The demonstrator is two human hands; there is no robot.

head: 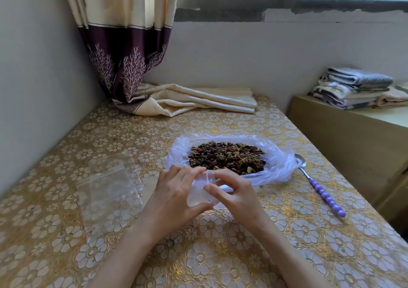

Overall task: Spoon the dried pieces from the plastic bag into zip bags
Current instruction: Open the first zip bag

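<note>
A clear plastic bag (278,168) lies spread open on the table, holding a heap of brown and green dried pieces (227,157). Just in front of it I hold a small clear zip bag (199,196) between both hands. My left hand (174,197) grips its left side and my right hand (234,195) pinches its top edge. The zip bag looks empty. A metal spoon with a purple beaded handle (320,188) lies on the table right of the plastic bag, untouched.
A stack of clear empty zip bags (108,190) lies on the gold floral tablecloth (220,254) to the left. A folded curtain end (194,100) rests at the table's back. Folded towels (357,89) sit on a cabinet at right. A wall runs along the left.
</note>
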